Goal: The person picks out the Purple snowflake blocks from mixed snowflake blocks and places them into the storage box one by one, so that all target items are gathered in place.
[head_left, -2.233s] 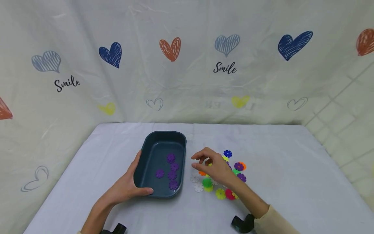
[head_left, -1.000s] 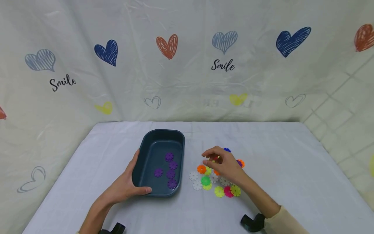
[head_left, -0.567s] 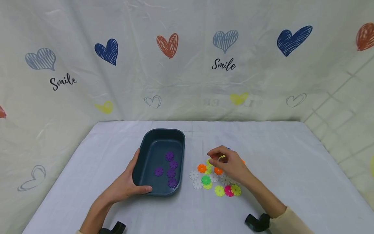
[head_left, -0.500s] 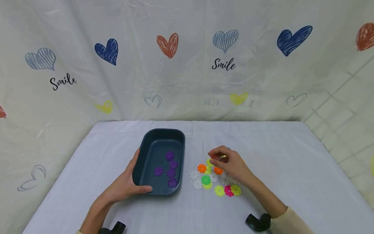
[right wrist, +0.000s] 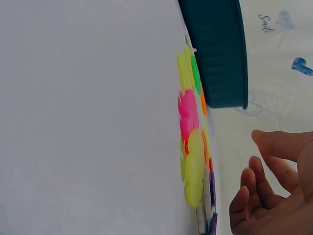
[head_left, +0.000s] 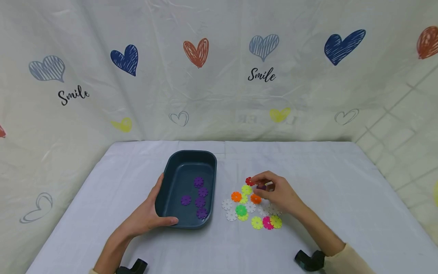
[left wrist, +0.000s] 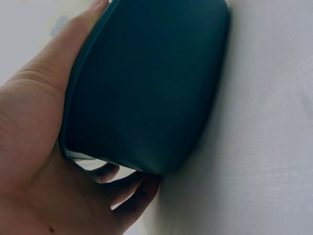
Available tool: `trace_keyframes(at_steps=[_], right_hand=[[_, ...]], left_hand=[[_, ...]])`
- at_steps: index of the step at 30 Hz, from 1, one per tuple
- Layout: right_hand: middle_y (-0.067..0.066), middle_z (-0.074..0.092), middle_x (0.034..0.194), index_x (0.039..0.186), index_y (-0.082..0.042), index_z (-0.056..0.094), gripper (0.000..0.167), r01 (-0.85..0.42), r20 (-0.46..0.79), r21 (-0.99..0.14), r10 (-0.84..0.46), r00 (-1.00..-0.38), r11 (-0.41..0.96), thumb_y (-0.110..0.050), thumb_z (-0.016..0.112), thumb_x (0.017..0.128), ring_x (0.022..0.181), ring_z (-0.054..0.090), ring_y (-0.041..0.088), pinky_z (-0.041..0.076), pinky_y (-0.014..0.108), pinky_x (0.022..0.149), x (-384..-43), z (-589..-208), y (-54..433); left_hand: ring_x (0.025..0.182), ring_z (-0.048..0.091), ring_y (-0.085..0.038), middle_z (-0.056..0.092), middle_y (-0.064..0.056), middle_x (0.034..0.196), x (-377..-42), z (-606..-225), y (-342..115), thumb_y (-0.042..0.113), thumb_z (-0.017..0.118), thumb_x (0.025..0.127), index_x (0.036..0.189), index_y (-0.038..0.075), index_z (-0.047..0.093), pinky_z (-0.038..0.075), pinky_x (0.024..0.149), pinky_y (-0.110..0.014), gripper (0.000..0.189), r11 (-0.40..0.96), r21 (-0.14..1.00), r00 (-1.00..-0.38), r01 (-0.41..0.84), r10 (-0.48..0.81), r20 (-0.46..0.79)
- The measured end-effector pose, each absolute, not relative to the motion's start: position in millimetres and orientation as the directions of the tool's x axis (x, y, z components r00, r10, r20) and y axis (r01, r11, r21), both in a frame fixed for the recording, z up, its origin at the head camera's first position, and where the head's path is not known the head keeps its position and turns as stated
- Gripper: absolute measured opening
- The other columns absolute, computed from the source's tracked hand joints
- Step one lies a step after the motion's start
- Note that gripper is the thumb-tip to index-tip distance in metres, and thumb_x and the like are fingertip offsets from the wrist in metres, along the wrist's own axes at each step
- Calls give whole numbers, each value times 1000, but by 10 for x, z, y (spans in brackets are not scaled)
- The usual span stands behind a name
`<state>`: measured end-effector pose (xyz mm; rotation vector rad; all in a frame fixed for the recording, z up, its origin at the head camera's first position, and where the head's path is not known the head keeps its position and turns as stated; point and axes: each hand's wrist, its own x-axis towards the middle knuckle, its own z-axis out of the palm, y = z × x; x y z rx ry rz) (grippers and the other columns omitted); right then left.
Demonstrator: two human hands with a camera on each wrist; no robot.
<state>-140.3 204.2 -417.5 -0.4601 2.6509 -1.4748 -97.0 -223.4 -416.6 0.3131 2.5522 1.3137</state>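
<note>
My left hand (head_left: pixel 145 219) grips a dark teal rectangular tray (head_left: pixel 186 171) at its near left corner. The thumb lies on the near rim, with the other fingers along the outer side, as the left wrist view also shows. Several purple notched, flower-shaped discs (head_left: pixel 200 202) lie inside. To the right, my right hand (head_left: pixel 280 193) hovers over a scatter of such discs, thumb and index finger apart. A purple disc (head_left: pixel 261 187) shows through that gap. In the right wrist view the right hand (right wrist: pixel 281 181) has loosely bent fingers with nothing between them.
Around the right hand lie red (head_left: pixel 249 181), orange (head_left: pixel 236 196), green (head_left: pixel 241 210), white (head_left: pixel 231 215), pink (head_left: pixel 268 223) and yellow discs (head_left: pixel 257 223). A white cloth (head_left: pixel 191 253) covers the table. Behind it hangs a heart-printed sheet (head_left: pixel 226 95).
My right hand has moved right, from beside the tray across the loose discs, baring the red and orange ones. The left hand keeps its grip, and the tray stays put.
</note>
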Motion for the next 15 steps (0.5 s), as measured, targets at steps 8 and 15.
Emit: trace_keyframes(at_steps=[8,15], right_hand=[[13,70,120,124,-10,71,39,-219,67,-799,-280,-958,559,-11,83,87,104,62,27,55,20,82,-1444,-4183,2191],[12,71,119,124,-9,70,42,-221,57,-763,-277,-959,607,-12,85,85,106,63,25,55,20,81,-1464,-4207,2239]], left_hand=[[158,18,-49,-4,-17,177,-971,-4159,-2226,34,92,76,167,29,-15,31,114,-74,140,583,809,-946,79,300,-124],[158,16,-48,-4,-15,177,-967,-4165,-2235,33,92,76,167,31,-15,30,115,-74,140,579,812,-946,79,301,-123]])
